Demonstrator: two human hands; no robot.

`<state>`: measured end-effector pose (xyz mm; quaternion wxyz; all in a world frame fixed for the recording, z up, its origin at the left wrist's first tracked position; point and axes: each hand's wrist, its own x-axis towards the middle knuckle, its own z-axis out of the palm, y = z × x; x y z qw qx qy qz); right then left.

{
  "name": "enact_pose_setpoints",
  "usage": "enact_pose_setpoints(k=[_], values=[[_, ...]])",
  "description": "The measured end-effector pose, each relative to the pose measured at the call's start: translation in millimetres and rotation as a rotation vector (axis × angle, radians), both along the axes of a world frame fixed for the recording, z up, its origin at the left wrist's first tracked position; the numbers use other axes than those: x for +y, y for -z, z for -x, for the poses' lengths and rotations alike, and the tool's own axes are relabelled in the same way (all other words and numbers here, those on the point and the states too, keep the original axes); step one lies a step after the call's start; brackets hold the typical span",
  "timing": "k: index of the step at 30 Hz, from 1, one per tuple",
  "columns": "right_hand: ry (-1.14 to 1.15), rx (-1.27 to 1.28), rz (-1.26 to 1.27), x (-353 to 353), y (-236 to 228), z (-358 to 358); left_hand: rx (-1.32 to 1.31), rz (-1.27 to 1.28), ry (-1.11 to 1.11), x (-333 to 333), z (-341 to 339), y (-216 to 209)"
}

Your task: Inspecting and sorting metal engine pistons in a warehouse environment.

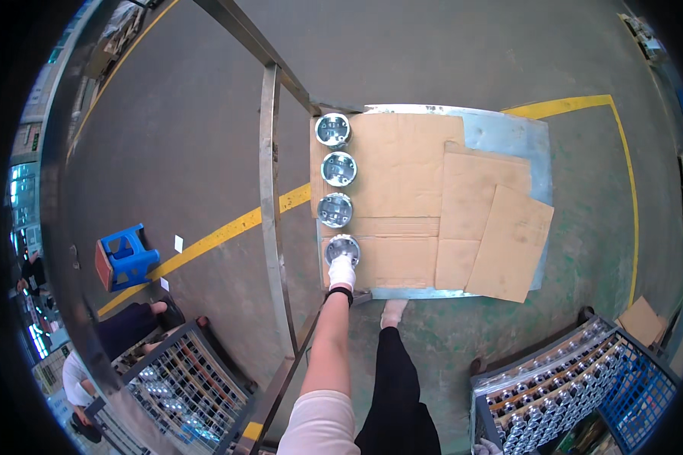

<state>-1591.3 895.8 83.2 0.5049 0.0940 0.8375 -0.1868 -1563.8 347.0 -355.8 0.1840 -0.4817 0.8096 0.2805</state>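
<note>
My left hand [342, 271], in a white glove with a black wristband, reaches forward and grips the nearest round metal part [342, 245], which sits on a cardboard sheet [402, 167]. Three more round metal parts [332, 130] [338, 168] [335, 210] stand in a column beyond it, along the cardboard's left edge. The cardboard lies on a low metal platform [508, 133]. Only a sliver of my gloved right hand [484, 447] shows at the bottom edge, beside a blue crate [645, 394] packed with several similar metal parts.
A steel frame bar [268, 197] runs just left of the platform. A wire cage bin [186, 387] stands at lower left, with another person [129, 326] crouching beside it. A blue stool [125, 256] sits on the floor by a yellow line [220, 235]. My foot [392, 311] is at the platform's near edge.
</note>
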Motion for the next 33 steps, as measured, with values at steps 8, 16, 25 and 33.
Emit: enact_pose_setpoints(k=[8, 16, 25, 33], values=[[0.054, -0.063, -0.009, -3, 15, 19, -0.094, 0.055, -0.124, -13, -1, 30], [-0.097, -0.128, 0.378, 38, 52, 9, -0.185, -0.001, -0.083, 114, -35, -91], [-0.530, 0.332, 0.697, 38, 173, 74, 0.152, -0.354, -0.235, 281, -150, -278], [-0.906, 0.103, 0.551, -26, 239, 109, -0.227, -0.009, -0.308, 441, -440, -312]])
